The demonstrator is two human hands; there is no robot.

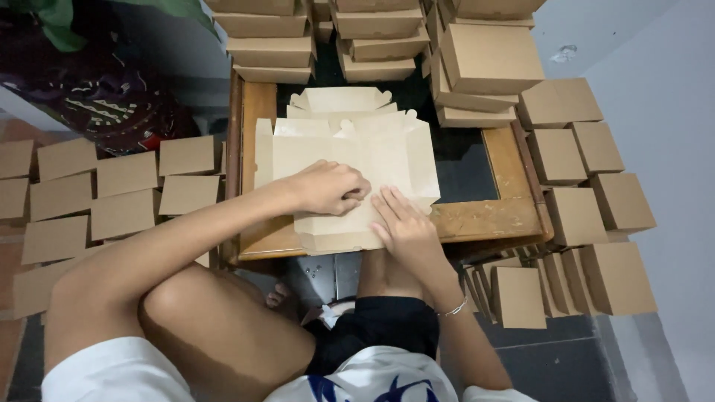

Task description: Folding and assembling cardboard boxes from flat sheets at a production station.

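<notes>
Low wooden worktop (514, 167) with flat unfolded cardboard box blanks (350, 149) on it, stacked folded boxes (488, 63) at its far edge.

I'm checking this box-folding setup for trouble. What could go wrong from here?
1. The flat cardboard blank overhangs the small wooden table; pressing near its front edge could crease it crookedly.
2. Stacked folded boxes crowd the table's far side; a sliding blank might topple them.

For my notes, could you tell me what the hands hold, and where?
Both hands press the flat cardboard blank: left hand near its middle, right hand beside it.
</notes>
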